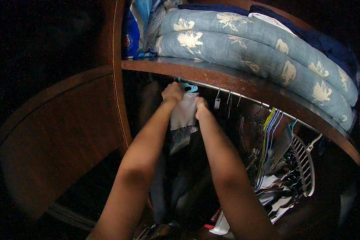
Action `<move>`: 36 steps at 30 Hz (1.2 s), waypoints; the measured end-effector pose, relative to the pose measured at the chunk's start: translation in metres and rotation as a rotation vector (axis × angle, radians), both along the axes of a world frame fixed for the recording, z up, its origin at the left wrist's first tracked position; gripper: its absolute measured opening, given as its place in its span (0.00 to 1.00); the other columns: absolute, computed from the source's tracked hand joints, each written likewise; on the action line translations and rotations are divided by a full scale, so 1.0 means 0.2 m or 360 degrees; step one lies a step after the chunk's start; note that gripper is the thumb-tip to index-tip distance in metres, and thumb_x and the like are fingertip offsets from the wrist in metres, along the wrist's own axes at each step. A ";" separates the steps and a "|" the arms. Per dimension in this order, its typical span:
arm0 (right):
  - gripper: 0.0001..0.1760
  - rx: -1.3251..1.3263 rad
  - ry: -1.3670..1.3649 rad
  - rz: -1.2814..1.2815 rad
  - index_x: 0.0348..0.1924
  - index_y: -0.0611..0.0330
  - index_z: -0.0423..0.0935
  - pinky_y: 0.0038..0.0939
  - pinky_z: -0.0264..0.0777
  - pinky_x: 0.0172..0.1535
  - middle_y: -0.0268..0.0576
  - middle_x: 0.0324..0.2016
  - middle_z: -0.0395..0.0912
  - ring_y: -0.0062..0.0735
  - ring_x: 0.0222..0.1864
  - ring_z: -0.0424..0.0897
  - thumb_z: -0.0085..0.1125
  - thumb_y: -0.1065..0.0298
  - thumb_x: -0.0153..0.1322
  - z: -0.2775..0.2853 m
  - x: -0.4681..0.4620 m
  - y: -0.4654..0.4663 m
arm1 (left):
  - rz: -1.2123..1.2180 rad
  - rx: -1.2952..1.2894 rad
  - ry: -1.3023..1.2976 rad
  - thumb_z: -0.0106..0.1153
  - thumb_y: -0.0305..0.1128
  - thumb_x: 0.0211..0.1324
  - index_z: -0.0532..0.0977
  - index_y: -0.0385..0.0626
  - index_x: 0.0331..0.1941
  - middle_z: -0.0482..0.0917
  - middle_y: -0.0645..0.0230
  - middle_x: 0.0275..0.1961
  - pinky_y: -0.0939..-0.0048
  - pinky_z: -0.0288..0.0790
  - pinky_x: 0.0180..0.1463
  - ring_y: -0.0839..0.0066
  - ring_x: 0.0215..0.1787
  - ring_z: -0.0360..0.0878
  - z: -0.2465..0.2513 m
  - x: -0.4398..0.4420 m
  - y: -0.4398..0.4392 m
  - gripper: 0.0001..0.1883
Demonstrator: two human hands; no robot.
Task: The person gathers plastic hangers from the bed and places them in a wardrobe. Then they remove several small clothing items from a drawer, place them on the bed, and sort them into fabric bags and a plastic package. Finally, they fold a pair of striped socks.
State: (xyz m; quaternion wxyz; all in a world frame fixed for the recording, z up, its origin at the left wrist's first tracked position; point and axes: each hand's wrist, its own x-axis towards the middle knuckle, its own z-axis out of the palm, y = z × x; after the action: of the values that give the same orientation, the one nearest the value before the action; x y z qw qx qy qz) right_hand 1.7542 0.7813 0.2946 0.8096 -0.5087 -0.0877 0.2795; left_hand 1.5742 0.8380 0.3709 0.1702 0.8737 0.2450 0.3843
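Both my arms reach up into a dark wardrobe, under its wooden shelf. My left hand is curled at a light blue plastic hanger, just below the metal hanging rail. From that hanger hangs a pale, whitish item; whether it is cloth or plastic is not clear. My right hand grips this item's right edge, with the thumb up. The fingers of my left hand are mostly hidden behind its back. Below the pale item hang dark garments, blurred in shadow.
Folded blue-grey bedding with cream flowers fills the shelf. Yellow and blue wire hangers hang to the right, beside a grey plastic rack and several pale cloth pieces. A wooden door panel stands at the left.
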 end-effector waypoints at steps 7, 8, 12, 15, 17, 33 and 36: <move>0.10 0.0147 -0.0709 -0.0047 0.37 0.59 0.75 0.36 0.68 0.43 0.39 0.34 0.77 0.33 0.37 0.74 0.62 0.64 0.69 -0.04 -0.15 -0.03 | 0.0343 -0.0029 0.0092 0.62 0.41 0.51 0.81 0.42 0.38 0.82 0.56 0.44 0.59 0.75 0.49 0.58 0.47 0.82 -0.03 -0.07 0.01 0.15; 0.09 0.0244 -0.0686 0.0039 0.35 0.58 0.75 0.35 0.68 0.42 0.39 0.33 0.77 0.32 0.36 0.74 0.63 0.64 0.68 -0.05 -0.23 -0.01 | 0.0413 -0.0024 0.0027 0.63 0.41 0.51 0.81 0.42 0.37 0.83 0.56 0.44 0.59 0.75 0.48 0.58 0.46 0.82 -0.05 -0.09 0.05 0.15; 0.08 0.0093 -0.0734 -0.0188 0.33 0.57 0.75 0.35 0.69 0.39 0.38 0.32 0.77 0.31 0.34 0.74 0.66 0.68 0.66 -0.04 -0.16 0.02 | 0.0356 -0.0144 -0.0177 0.66 0.41 0.46 0.81 0.44 0.36 0.83 0.57 0.41 0.60 0.74 0.48 0.60 0.46 0.82 -0.04 -0.03 0.02 0.15; 0.09 0.0389 -0.0628 -0.0089 0.34 0.57 0.76 0.36 0.69 0.40 0.38 0.32 0.78 0.32 0.35 0.74 0.68 0.69 0.64 -0.07 -0.10 0.03 | 0.0135 -0.0265 -0.0288 0.68 0.40 0.43 0.82 0.46 0.38 0.84 0.59 0.41 0.61 0.74 0.49 0.61 0.47 0.82 -0.07 0.04 0.09 0.17; 0.10 0.0255 -0.0674 -0.0257 0.34 0.57 0.76 0.36 0.68 0.41 0.37 0.32 0.78 0.32 0.37 0.74 0.68 0.68 0.63 -0.05 -0.08 0.03 | -0.0019 -0.0358 -0.0342 0.70 0.40 0.42 0.82 0.47 0.40 0.84 0.60 0.42 0.61 0.74 0.49 0.62 0.47 0.82 -0.09 0.09 0.14 0.19; 0.10 0.0361 -0.0624 -0.0571 0.28 0.60 0.78 0.34 0.69 0.40 0.36 0.31 0.79 0.30 0.35 0.75 0.72 0.74 0.57 0.04 -0.19 0.20 | 0.0038 -0.0286 -0.0279 0.69 0.45 0.44 0.82 0.53 0.42 0.83 0.63 0.46 0.61 0.72 0.52 0.62 0.51 0.80 -0.16 0.22 0.35 0.19; 0.10 0.0440 -0.0635 -0.0642 0.26 0.61 0.77 0.33 0.68 0.40 0.35 0.29 0.79 0.30 0.32 0.76 0.71 0.78 0.55 0.06 -0.18 0.22 | -0.0014 -0.0229 -0.0346 0.69 0.44 0.45 0.83 0.52 0.40 0.83 0.62 0.46 0.61 0.73 0.51 0.62 0.50 0.80 -0.16 0.21 0.35 0.18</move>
State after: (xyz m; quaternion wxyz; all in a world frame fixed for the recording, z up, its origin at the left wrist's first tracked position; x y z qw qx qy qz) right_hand 1.7190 0.8255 0.3059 0.8770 -0.4457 -0.1794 -0.0068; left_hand 1.6164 0.9075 0.3388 0.2597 0.8135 0.2481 0.4575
